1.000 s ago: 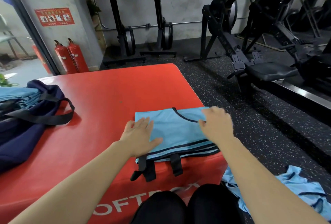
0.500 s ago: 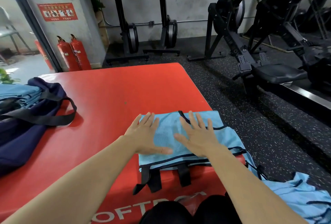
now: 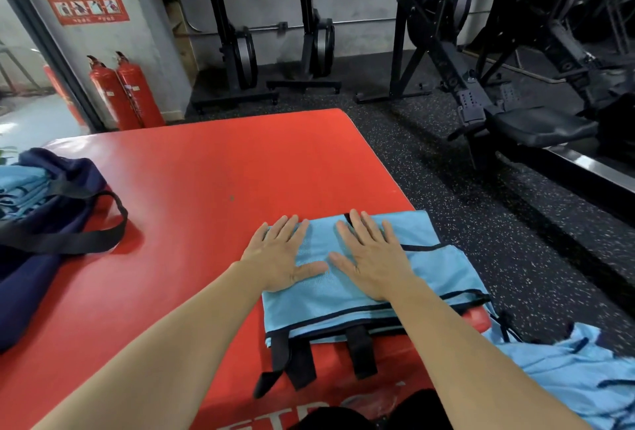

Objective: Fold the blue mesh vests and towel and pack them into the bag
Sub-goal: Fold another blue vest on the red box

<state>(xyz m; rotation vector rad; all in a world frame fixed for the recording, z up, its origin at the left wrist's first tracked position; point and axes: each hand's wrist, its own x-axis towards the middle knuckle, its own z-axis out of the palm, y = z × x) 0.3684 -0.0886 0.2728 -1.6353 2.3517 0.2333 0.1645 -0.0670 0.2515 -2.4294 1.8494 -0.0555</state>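
Observation:
A folded blue mesh vest (image 3: 347, 302) with black trim and black straps lies at the near right corner of the red mat (image 3: 192, 189). My left hand (image 3: 280, 259) and my right hand (image 3: 372, 259) press flat on it side by side, fingers straight and spread. Part of the vest hangs over the mat's right edge. A navy bag (image 3: 41, 244) stands open at the left of the mat, with folded blue cloth (image 3: 20, 185) inside it. More blue mesh vests (image 3: 563, 371) lie crumpled on the floor at the lower right.
Black rowing machines (image 3: 515, 103) stand on the speckled black floor to the right and behind. Two red fire extinguishers (image 3: 123, 93) stand by the wall at the far left. My dark-clad knees (image 3: 360, 412) sit against the mat's near edge.
My right hand has let go of the vest's far edge and now lies flat beside the left. The folded half has spread back to the right, over the mat's edge.

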